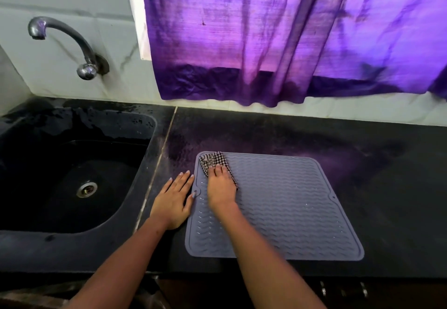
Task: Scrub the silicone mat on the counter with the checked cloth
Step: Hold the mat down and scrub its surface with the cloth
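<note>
On the black counter (314, 137) beside the sink (72, 163), under a purple curtain (290, 30), the right hand (221, 187) is pressing the cloth (212, 160) flat-fingered at the mat's (290, 207) far-left corner while the left hand (174, 200) is lying flat along its left edge.

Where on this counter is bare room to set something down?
Bare counter lies right of the silicone mat and behind it, toward the curtain. Crowded: the mat's left edge, with the left hand, right hand and checked cloth.
</note>
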`<state>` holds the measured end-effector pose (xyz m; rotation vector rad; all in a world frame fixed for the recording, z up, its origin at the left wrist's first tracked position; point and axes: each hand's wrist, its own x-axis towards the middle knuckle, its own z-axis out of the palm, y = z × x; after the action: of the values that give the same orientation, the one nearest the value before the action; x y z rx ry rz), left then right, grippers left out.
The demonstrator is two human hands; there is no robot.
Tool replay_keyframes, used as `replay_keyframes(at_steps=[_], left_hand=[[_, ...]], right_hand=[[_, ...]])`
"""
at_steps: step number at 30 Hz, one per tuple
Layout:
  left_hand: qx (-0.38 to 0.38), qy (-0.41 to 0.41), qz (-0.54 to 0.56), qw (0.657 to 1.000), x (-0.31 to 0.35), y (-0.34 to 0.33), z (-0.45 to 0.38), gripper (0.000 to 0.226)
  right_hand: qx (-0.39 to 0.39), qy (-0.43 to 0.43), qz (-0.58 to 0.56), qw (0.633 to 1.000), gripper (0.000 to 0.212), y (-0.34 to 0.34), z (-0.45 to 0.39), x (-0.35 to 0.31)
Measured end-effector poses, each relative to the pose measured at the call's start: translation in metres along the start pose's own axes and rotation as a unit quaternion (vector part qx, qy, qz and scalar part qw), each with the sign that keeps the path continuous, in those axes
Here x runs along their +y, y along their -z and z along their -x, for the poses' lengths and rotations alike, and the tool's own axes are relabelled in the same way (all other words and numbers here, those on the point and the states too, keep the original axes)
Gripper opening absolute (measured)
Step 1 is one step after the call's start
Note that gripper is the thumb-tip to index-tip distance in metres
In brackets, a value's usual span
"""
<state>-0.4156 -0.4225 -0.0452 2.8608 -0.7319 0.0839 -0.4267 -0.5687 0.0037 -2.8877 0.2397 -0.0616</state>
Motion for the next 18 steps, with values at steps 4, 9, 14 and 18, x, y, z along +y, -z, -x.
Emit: replay_keyframes(at_steps=[4,9,14,18], left_hand=[[0.010,-0.001,0.012,1.000,0.001,0.000,0.000,0.077],[-0.001,0.004,-0.004,1.000,0.002,0.002,0.000,0.079],[-0.007,0.004,-0.004,1.000,0.002,0.003,0.000,0.079],[-0.004,0.006,0.002,1.000,0.003,0.003,0.000,0.078]], right_hand=[[-0.026,0.010,0.047,0.999,0.052,-0.017,0.002,0.000],[-0.011,0.027,-0.009,1.000,0.055,0.003,0.000,0.008],[0.015,-0.171,-0.271,0.947,0.039,0.029,-0.019,0.017],[0.105,-0.223,-0.327,0.912,0.045,0.046,-0.030,0.017]])
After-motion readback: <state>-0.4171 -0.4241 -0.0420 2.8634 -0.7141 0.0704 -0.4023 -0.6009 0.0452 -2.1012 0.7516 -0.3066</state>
